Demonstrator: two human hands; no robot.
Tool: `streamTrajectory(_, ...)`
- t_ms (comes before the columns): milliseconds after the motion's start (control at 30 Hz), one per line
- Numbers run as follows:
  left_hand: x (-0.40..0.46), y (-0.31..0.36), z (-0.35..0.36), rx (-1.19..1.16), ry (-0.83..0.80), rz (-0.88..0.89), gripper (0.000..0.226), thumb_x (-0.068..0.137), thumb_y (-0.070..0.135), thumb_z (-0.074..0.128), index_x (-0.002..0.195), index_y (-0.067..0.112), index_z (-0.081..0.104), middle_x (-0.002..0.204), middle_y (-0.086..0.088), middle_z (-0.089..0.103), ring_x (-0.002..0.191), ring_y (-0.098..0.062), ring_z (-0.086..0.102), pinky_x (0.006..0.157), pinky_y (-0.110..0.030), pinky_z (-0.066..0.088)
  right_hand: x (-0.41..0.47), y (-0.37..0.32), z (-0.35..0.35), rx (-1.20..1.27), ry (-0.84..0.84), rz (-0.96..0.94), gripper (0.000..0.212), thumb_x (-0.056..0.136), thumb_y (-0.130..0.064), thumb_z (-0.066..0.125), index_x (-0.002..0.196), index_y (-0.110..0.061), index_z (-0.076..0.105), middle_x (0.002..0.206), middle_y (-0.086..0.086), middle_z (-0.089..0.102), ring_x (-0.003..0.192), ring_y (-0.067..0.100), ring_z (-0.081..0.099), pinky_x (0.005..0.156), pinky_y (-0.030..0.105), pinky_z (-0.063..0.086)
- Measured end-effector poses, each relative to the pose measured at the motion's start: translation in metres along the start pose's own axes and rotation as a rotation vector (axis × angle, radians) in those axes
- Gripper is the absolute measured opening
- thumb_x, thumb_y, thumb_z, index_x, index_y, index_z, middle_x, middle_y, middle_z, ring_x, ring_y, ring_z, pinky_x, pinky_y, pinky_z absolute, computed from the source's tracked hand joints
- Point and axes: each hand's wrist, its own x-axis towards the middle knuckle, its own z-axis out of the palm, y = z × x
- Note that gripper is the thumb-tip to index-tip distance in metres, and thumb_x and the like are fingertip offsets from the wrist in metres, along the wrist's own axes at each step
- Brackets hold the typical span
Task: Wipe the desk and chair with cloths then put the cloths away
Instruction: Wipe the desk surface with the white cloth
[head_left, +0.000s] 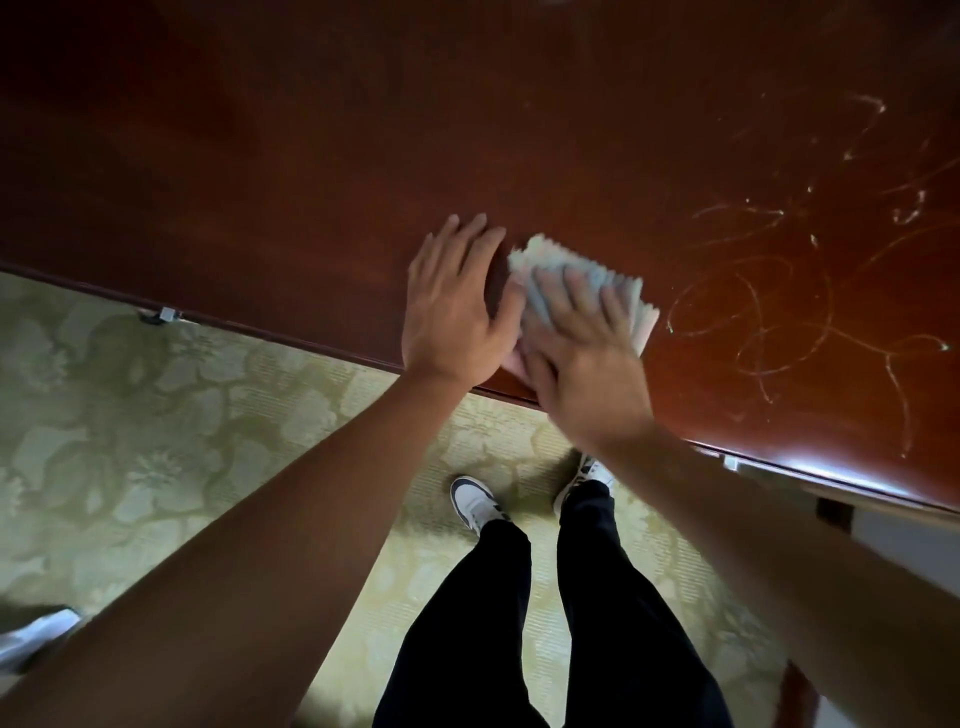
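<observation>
My right hand (582, 358) lies flat on the folded cloth (618, 291), fingers straight and spread, pressing it onto the desk (311, 156). The cloth is pale, blurred, and shows past my fingertips on the far side and to their right; a bit of it also peeks out at the heel of my palm, right at the desk's near edge (291, 340). My left hand (452, 306) sits just beside the right one, palm down on the bare wood, fingers straight and relaxed, gripping nothing. Its thumb side is close to the cloth; whether it touches I cannot tell.

The near edge of the desk runs slantwise under both wrists, so my palms sit on the wood and my forearms hang over the carpet (156, 415). Beyond my fingertips the dark red-brown top stretches far, with wide open wood ahead and to the left of my left hand. To the right of my right fingers the surface bears thin, pale, looping streaks (779, 312) that catch the light.

Below the edge, my shoes (475, 501) stand on the green flowered carpet, close to the desk. No container shows in view.
</observation>
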Motion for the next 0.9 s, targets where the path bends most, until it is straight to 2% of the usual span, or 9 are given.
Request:
streamTrajectory(100,0.0,0.001,-0.001,-0.006,-0.018,-0.012,0.052,0.093,0.041,0.04,0.134,0.015,0.057,0.146,-0.004,0.051,0.143,-0.024,0.036,0.121,-0.04,0.019,-0.016,-0.014,0.005,0.034,0.034,-0.074,0.033,0.101,-0.029,0.046,0.124,-0.017,0.067,0.148,0.009,0.048,0.141,0.033,0.039,0.115,0.057,0.028)
streamTrajectory(200,-0.001,-0.001,0.0,-0.002,-0.003,0.006,0.05,0.091,0.039,0.044,0.131,0.014,0.06,0.144,-0.005,0.053,0.141,-0.025,0.038,0.12,-0.041,0.021,0.007,0.013,-0.003,-0.049,-0.024,-0.172,0.039,0.102,-0.033,0.044,0.136,-0.019,0.057,0.148,0.005,0.049,0.14,0.032,0.04,0.115,0.056,0.027)
streamTrajectory(267,-0.001,0.0,0.001,0.016,0.02,0.013,0.049,0.091,0.037,0.046,0.13,0.013,0.061,0.142,-0.007,0.055,0.14,-0.027,0.041,0.119,-0.042,0.023,0.041,0.039,-0.011,-0.072,-0.023,-0.051,0.046,0.103,-0.037,0.038,0.146,-0.022,0.046,0.152,0.004,0.044,0.144,0.032,0.034,0.117,0.054,0.022)
streamTrajectory(367,-0.001,0.0,0.003,0.031,0.023,0.006,0.047,0.092,0.036,0.046,0.13,0.012,0.061,0.142,-0.006,0.055,0.139,-0.026,0.041,0.118,-0.042,0.025,0.07,0.049,-0.013,-0.063,0.002,0.125,0.047,0.104,-0.036,0.033,0.148,-0.023,0.042,0.154,0.006,0.041,0.146,0.034,0.028,0.118,0.052,0.016)
streamTrajectory(467,0.0,0.001,0.002,0.021,0.036,-0.012,0.045,0.091,0.035,0.047,0.128,0.015,0.063,0.138,-0.005,0.059,0.137,-0.025,0.044,0.116,-0.043,0.03,0.038,0.021,-0.005,-0.05,0.005,0.008,0.048,0.103,-0.035,0.035,0.146,-0.019,0.047,0.152,0.008,0.044,0.143,0.035,0.033,0.118,0.055,0.019)
streamTrajectory(633,0.002,0.006,0.001,0.064,0.02,-0.031,0.042,0.093,0.03,0.047,0.13,0.015,0.061,0.14,-0.004,0.057,0.138,-0.024,0.041,0.113,-0.047,0.033,-0.003,0.011,-0.002,0.026,0.001,-0.185,0.033,0.101,-0.031,0.048,0.126,-0.019,0.066,0.143,0.005,0.054,0.138,0.028,0.044,0.113,0.055,0.032)
streamTrajectory(700,0.002,0.005,0.003,0.08,0.02,-0.032,0.042,0.094,0.029,0.045,0.13,0.015,0.061,0.139,-0.004,0.057,0.138,-0.024,0.042,0.112,-0.047,0.034,0.024,0.032,-0.006,-0.019,-0.034,-0.216,0.039,0.099,-0.032,0.046,0.133,-0.019,0.061,0.144,0.006,0.053,0.138,0.031,0.043,0.113,0.057,0.031)
streamTrajectory(833,0.004,0.005,0.006,0.122,0.046,-0.046,0.044,0.096,0.03,0.043,0.132,0.013,0.06,0.14,-0.005,0.057,0.138,-0.024,0.043,0.116,-0.041,0.028,0.126,0.103,-0.026,-0.09,-0.07,-0.013,0.054,0.1,-0.039,0.027,0.147,-0.02,0.043,0.151,0.012,0.044,0.143,0.039,0.032,0.113,0.057,0.022)
streamTrajectory(900,0.002,0.007,0.008,0.134,0.025,-0.032,0.046,0.097,0.032,0.041,0.135,0.013,0.057,0.142,-0.005,0.055,0.14,-0.024,0.041,0.117,-0.039,0.026,0.172,0.121,-0.034,-0.09,-0.06,0.048,0.05,0.102,-0.038,0.03,0.149,-0.021,0.041,0.154,0.013,0.039,0.144,0.038,0.027,0.113,0.055,0.018)
